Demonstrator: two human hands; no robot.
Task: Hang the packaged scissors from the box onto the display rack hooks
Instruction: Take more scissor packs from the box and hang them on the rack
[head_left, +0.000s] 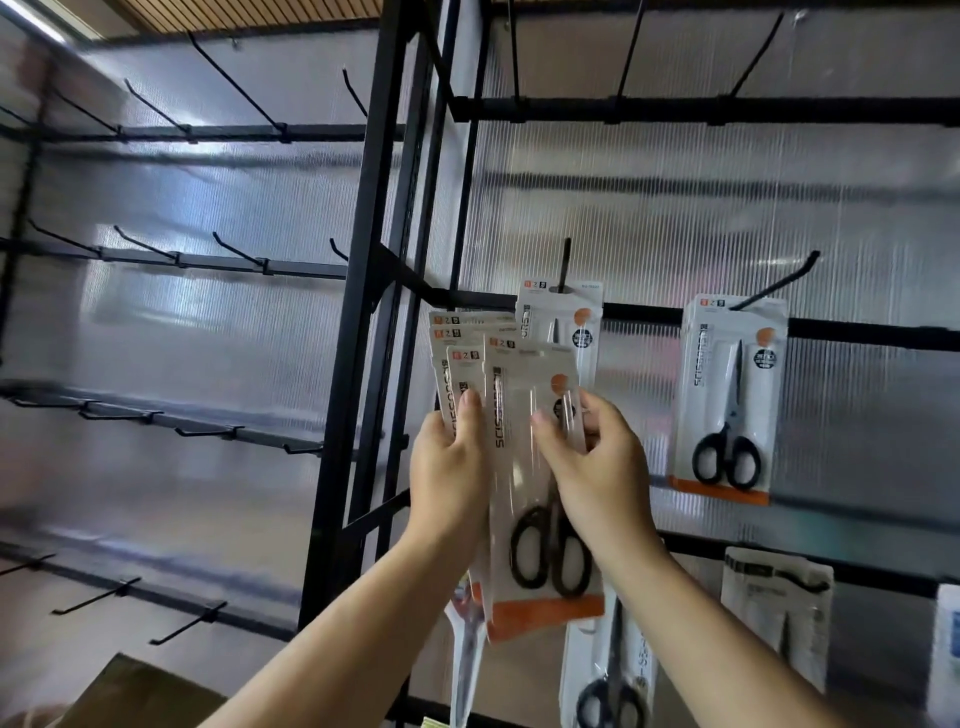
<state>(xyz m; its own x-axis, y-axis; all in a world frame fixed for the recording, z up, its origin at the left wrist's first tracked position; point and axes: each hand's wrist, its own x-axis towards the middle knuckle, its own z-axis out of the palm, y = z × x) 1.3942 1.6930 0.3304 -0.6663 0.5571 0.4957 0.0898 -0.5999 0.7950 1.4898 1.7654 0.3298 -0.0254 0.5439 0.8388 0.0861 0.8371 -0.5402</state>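
Both hands (452, 467) (592, 467) grip fanned scissor packs (524, 467), thumbs on top.

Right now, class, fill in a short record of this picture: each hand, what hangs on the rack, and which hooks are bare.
left hand: grips a fanned stack of scissor packs
right hand: pinches the front pack of that stack
hung, middle row: hidden pack partly behind the held ones; far pack to its right
hung, lower row: low pack below the hands
bare hooks: left bay hooks; top right hooks
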